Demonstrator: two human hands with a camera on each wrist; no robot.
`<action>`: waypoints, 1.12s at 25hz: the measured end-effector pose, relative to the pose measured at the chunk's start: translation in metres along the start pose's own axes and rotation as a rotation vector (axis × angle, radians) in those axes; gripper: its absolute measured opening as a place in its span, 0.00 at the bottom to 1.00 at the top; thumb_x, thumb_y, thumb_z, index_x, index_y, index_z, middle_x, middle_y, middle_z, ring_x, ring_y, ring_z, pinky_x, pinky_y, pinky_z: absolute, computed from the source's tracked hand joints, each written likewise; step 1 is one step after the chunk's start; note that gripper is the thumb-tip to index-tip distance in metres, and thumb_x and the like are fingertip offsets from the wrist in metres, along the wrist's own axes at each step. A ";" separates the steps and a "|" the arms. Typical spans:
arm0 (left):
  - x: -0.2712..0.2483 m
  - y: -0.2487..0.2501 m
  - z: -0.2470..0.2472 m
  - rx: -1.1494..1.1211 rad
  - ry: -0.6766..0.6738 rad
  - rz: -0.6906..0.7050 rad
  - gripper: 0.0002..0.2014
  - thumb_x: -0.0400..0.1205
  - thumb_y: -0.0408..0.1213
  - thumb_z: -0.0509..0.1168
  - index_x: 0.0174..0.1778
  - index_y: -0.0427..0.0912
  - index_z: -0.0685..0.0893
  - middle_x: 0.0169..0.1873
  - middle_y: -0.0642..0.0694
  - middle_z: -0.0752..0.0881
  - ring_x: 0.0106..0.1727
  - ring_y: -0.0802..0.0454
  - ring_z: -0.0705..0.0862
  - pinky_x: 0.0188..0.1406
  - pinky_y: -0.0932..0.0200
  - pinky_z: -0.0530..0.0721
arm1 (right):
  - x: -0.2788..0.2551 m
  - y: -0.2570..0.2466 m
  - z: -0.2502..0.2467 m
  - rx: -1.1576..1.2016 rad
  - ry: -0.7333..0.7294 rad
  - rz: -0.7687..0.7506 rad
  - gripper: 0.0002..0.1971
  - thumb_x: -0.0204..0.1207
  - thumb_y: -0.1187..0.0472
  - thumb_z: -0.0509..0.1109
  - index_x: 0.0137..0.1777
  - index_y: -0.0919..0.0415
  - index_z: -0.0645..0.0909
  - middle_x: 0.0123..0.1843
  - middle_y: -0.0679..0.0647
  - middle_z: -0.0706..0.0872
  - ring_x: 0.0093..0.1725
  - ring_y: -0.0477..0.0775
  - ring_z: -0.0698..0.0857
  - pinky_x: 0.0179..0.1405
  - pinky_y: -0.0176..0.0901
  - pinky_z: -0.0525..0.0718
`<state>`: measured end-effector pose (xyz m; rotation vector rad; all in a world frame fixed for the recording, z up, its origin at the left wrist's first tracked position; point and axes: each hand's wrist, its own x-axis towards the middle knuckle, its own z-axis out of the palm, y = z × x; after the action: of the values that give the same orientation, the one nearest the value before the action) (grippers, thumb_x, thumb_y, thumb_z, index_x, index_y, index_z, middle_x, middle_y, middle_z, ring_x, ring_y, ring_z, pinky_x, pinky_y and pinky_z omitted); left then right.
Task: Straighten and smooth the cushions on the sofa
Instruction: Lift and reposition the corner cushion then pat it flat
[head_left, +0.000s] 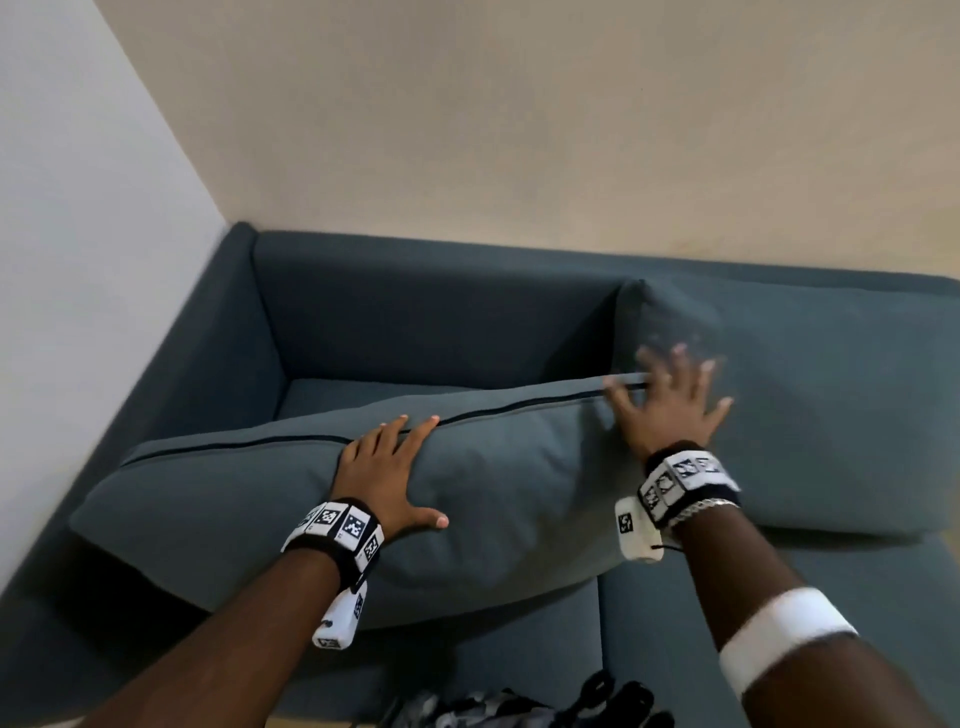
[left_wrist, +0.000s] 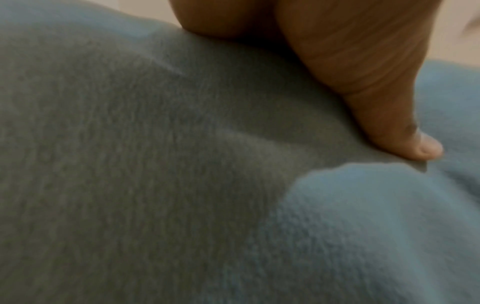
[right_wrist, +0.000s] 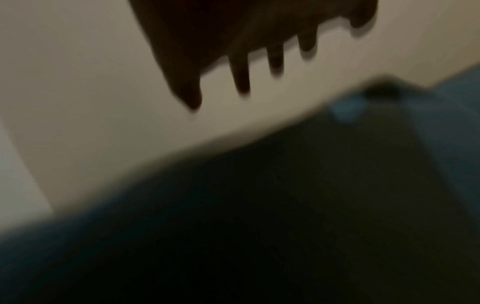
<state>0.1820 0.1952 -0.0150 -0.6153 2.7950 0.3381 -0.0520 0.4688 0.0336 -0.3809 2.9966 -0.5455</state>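
Left hand (head_left: 382, 480) flat, fingers straight, pressing front cushion (head_left: 249, 499); right hand (head_left: 670, 402) splayed, blurred, against rear cushion (head_left: 831, 395).

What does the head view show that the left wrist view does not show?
Only the head view shows the sofa, the right cushion, the right hand spread and blurred, and both wrist bands. Only the left wrist view shows, close up, the thumb pressing a crease into the fabric. Both show the left hand resting flat on the left cushion.
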 end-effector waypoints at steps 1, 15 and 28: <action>-0.001 0.002 0.002 0.010 -0.014 0.014 0.67 0.56 0.81 0.70 0.84 0.73 0.34 0.89 0.49 0.53 0.87 0.42 0.58 0.85 0.38 0.56 | -0.005 0.016 0.031 -0.155 -0.278 0.032 0.45 0.72 0.18 0.39 0.87 0.35 0.60 0.94 0.49 0.52 0.92 0.63 0.45 0.85 0.81 0.42; -0.009 0.020 0.011 0.075 -0.025 -0.026 0.68 0.57 0.80 0.69 0.84 0.71 0.31 0.89 0.52 0.51 0.88 0.44 0.54 0.85 0.41 0.54 | 0.012 0.025 0.043 -0.175 -0.331 -0.135 0.36 0.82 0.27 0.42 0.82 0.42 0.72 0.89 0.50 0.68 0.91 0.58 0.57 0.87 0.76 0.42; -0.016 0.027 0.021 0.087 -0.004 -0.057 0.69 0.58 0.79 0.71 0.84 0.68 0.31 0.89 0.51 0.49 0.89 0.43 0.51 0.86 0.41 0.52 | 0.036 0.023 0.019 0.044 -0.097 -0.177 0.26 0.86 0.36 0.57 0.75 0.48 0.80 0.84 0.55 0.75 0.89 0.61 0.62 0.88 0.71 0.50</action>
<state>0.1879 0.2311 -0.0256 -0.6716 2.7655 0.2054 -0.0895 0.4742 0.0065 -0.6545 2.8700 -0.5869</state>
